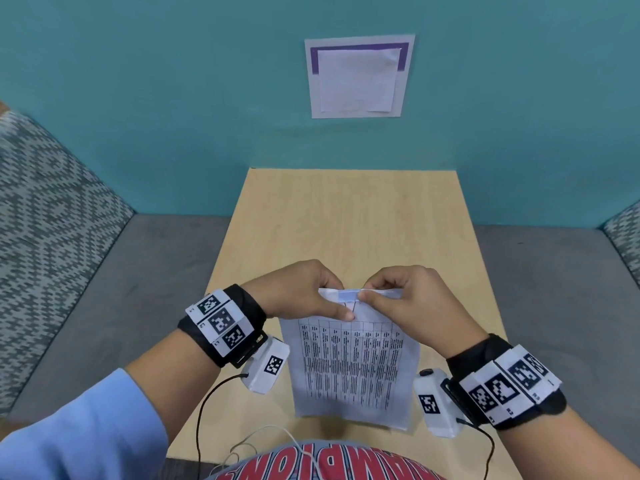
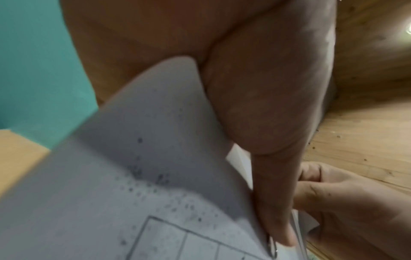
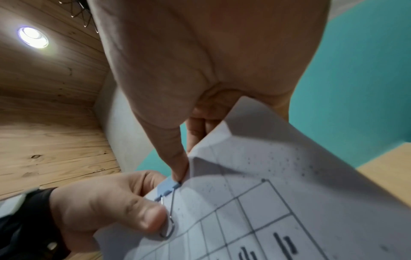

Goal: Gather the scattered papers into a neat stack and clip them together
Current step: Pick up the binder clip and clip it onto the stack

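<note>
The left hand (image 1: 300, 292) pinches the top edge of the stack of white printed paper sheets (image 1: 353, 362), thumb pressing the wire handle of a small pale-blue binder clip (image 1: 349, 294). The right hand (image 1: 401, 299) pinches the same edge just beside the clip. Both hands hide the upper corners. The stack is held above the light wooden table (image 1: 346, 216); whether its bottom edge touches is unclear.

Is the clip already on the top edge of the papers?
Yes, the blue clip sits on the top edge of the papers, its wire handle folded down on the front sheet.
</note>
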Motion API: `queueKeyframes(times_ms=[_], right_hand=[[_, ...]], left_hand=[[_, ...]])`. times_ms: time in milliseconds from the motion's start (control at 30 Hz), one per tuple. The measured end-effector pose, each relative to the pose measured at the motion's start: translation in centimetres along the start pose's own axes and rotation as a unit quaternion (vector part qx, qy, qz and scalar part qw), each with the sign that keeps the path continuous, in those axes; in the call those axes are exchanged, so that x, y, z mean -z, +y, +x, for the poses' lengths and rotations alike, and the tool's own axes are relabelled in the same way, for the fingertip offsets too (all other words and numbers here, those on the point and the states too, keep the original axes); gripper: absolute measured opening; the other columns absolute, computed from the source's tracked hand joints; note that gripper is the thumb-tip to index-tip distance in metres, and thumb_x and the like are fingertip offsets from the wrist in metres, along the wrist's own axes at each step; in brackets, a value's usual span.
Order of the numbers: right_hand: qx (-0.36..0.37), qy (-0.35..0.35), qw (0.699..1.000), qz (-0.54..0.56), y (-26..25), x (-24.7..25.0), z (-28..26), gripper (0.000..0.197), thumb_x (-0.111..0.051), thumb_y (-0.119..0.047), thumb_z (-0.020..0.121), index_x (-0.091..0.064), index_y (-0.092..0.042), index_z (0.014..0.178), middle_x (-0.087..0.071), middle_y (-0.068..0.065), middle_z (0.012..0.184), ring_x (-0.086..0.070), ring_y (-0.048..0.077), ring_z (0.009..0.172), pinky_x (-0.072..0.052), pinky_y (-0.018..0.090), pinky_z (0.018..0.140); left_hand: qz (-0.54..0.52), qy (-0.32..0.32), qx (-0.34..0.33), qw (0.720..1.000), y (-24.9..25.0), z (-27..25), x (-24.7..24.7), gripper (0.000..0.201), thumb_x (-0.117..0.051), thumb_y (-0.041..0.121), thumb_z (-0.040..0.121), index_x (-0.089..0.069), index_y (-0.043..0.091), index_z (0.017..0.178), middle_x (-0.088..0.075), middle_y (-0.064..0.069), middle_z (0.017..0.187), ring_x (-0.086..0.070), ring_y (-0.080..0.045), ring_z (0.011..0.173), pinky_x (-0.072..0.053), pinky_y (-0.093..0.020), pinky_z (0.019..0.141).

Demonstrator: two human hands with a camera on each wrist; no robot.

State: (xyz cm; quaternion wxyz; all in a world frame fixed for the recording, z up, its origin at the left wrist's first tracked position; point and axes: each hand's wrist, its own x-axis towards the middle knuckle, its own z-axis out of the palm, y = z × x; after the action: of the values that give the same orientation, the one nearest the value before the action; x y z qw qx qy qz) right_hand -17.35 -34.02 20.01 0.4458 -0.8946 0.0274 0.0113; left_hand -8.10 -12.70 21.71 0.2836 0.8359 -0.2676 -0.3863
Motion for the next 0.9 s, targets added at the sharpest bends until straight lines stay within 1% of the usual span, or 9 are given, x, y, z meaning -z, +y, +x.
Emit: queueKeyframes(times_ms=[100,167,233,300,433,567,667,767,900], right_hand=[[-0.016,-0.033,0.999,0.013,-0.3,0.4,0.2,0.011,-0.083,-0.036,0.085,-0.077,-0.029,0.078,-0.076,-0.009,0.078,-0.069,0.010,0.075,-0.053,0.029,0.069],[-0.022,-0.031,0.998,0.042,0.3,1.3,0.0,0.013,-0.087,-0.039,0.080,-0.077,-0.032,0.085,-0.076,-0.011,0.084,-0.069,0.004,0.079,-0.051,0.021,0.071],[-0.043,-0.006,0.995,0.095,1.7,2.5,-0.5,0.033,-0.092,-0.043,0.071,-0.074,-0.033,0.098,-0.077,-0.013,0.096,-0.070,0.001,0.087,-0.054,0.017,0.079],[-0.083,-0.009,0.975,0.205,3.6,2.8,-1.3,0.049,-0.092,-0.034,0.068,-0.071,-0.023,0.110,-0.079,-0.003,0.104,-0.075,0.011,0.093,-0.059,0.025,0.086],[-0.119,-0.047,0.936,0.329,7.2,-0.1,-2.5,0.029,-0.076,-0.009,0.085,-0.070,0.005,0.110,-0.080,0.012,0.109,-0.075,0.027,0.105,-0.058,0.025,0.089],[-0.162,0.030,0.911,0.379,8.6,-2.4,-1.2,0.013,-0.066,-0.005,0.098,-0.068,0.004,0.107,-0.081,0.012,0.095,-0.077,0.021,0.087,-0.057,0.031,0.081],[-0.189,0.075,0.881,0.427,9.6,-3.3,-0.1,0.013,-0.063,-0.008,0.101,-0.066,0.001,0.110,-0.080,0.009,0.109,-0.073,0.020,0.103,-0.054,0.031,0.093],[-0.238,0.095,0.857,0.447,10.9,-4.8,0.8,0.006,-0.061,-0.009,0.103,-0.064,-0.010,0.098,-0.079,-0.004,0.097,-0.068,0.014,0.099,-0.050,0.023,0.084],[-0.326,0.079,0.842,0.423,14.2,-7.2,1.4,0.016,-0.064,-0.007,0.101,-0.064,-0.003,0.116,-0.076,0.013,0.117,-0.070,0.031,0.109,-0.054,0.043,0.098]], left_hand=[[0.000,0.007,-0.003,1.000,0.1,-0.1,0.3,0.025,-0.087,0.048,0.082,-0.081,0.024,0.088,-0.079,-0.004,0.089,-0.065,-0.007,0.071,-0.048,-0.028,0.071],[-0.006,0.016,-0.016,1.000,0.3,-0.2,0.9,0.025,-0.090,0.042,0.080,-0.079,0.021,0.088,-0.080,-0.005,0.091,-0.065,-0.008,0.072,-0.049,-0.028,0.072],[-0.021,0.027,-0.025,0.999,0.4,-0.5,2.1,0.024,-0.091,0.036,0.080,-0.078,0.019,0.089,-0.081,-0.007,0.092,-0.066,-0.008,0.072,-0.049,-0.027,0.070],[-0.054,0.050,-0.035,0.997,0.3,-0.7,3.5,0.023,-0.092,0.031,0.080,-0.079,0.017,0.092,-0.083,-0.009,0.092,-0.070,-0.012,0.073,-0.052,-0.028,0.070],[-0.160,0.110,-0.054,0.980,-0.5,-0.1,5.5,0.028,-0.091,0.019,0.081,-0.081,0.019,0.106,-0.084,-0.009,0.090,-0.075,-0.015,0.080,-0.058,-0.026,0.078],[-0.350,0.202,-0.034,0.914,-3.7,1.5,4.4,0.029,-0.080,0.036,0.091,-0.076,0.022,0.116,-0.080,0.000,0.098,-0.072,-0.011,0.083,-0.056,-0.023,0.070],[-0.453,0.161,0.017,0.877,-8.0,3.0,-0.5,0.049,-0.067,0.051,0.096,-0.067,0.019,0.133,-0.076,-0.003,0.128,-0.073,-0.025,0.111,-0.061,-0.040,0.093],[-0.480,0.108,0.111,0.863,-12.2,4.1,-7.2,0.049,-0.070,0.042,0.100,-0.060,0.015,0.139,-0.074,-0.008,0.134,-0.072,-0.032,0.121,-0.056,-0.047,0.105],[-0.476,0.112,0.173,0.855,-15.3,5.9,-12.5,0.042,-0.065,0.032,0.104,-0.059,0.022,0.144,-0.063,0.006,0.148,-0.052,-0.022,0.143,-0.030,-0.048,0.124]])
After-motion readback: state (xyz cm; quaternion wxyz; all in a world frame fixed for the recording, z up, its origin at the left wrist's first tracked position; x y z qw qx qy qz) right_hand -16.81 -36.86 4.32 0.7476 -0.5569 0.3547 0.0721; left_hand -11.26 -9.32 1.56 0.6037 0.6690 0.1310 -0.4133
